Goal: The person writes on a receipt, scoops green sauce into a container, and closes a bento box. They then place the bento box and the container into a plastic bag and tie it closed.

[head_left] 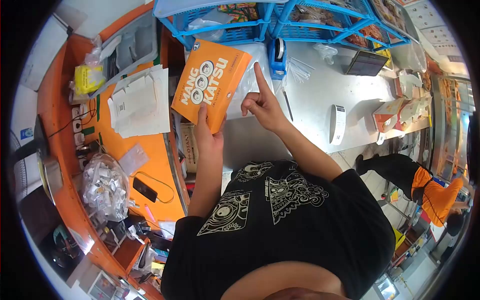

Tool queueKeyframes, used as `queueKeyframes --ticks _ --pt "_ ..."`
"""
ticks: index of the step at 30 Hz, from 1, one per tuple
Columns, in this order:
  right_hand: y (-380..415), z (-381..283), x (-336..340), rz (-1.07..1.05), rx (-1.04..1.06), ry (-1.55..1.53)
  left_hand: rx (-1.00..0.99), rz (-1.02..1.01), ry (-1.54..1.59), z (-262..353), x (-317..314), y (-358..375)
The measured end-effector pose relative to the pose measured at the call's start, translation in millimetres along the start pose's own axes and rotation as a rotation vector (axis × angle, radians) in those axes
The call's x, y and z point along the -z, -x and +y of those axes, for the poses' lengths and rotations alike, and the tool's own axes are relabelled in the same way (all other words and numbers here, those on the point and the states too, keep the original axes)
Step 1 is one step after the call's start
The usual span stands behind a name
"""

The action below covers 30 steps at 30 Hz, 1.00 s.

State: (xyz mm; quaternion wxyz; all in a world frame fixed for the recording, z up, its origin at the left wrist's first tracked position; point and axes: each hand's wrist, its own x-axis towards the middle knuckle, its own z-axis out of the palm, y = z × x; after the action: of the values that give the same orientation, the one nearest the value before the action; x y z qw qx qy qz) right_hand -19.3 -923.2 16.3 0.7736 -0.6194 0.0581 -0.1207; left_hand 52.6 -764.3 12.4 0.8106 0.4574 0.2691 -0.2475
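Left hand [210, 137] was clamped on an orange, white-lettered cardboard box [220, 75].
Likely light, stiff, best gripped by edges; right hand [267, 109] was held empty, forefinger extended.

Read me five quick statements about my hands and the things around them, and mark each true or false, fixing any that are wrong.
1. The left hand holds an orange Mang Katsu box. True.
2. The right hand is holding a black smartphone. False: the right hand's index finger is extended, and the smartphone lies on the orange tabletop.
3. The plastic baskets at the top of the picture are red. False: they are blue.
4. The black T-shirt has pale printed designs. True.
5. The Mang Katsu box is lying on the floor. False: it is held up in the left hand.
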Motion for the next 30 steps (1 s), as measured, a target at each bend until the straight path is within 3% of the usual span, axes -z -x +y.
queueKeyframes --ticks 7,9,10,14,17,19,21,25,30 --pt "-4 -10 -7 -0.024 0.008 -0.081 0.015 -0.077 0.087 0 0 19" --pt "3 -38 -4 -0.207 0.036 -0.250 -0.001 -0.127 0.080 -1 9 14" --pt "3 -52 -5 -0.295 0.201 -0.230 -0.006 -0.174 0.079 -3 13 11" --pt "1 -77 -15 -0.420 0.345 -0.215 0.038 -0.204 0.176 -10 14 18" --pt "3 -59 -7 -0.266 0.296 0.242 0.065 -0.069 0.173 -6 2 39" --pt "14 -56 -16 -0.307 0.335 0.207 0.063 -0.128 0.234 -9 5 46" --pt "24 -49 -30 -0.147 0.290 0.021 0.044 -0.139 0.300 -11 3 49" --pt "32 -43 -49 -0.053 0.202 -0.140 -0.009 -0.124 0.345 -2 -12 69" --pt "24 -23 -49 -0.109 0.274 -0.077 -0.032 -0.151 0.333 -2 -14 70"
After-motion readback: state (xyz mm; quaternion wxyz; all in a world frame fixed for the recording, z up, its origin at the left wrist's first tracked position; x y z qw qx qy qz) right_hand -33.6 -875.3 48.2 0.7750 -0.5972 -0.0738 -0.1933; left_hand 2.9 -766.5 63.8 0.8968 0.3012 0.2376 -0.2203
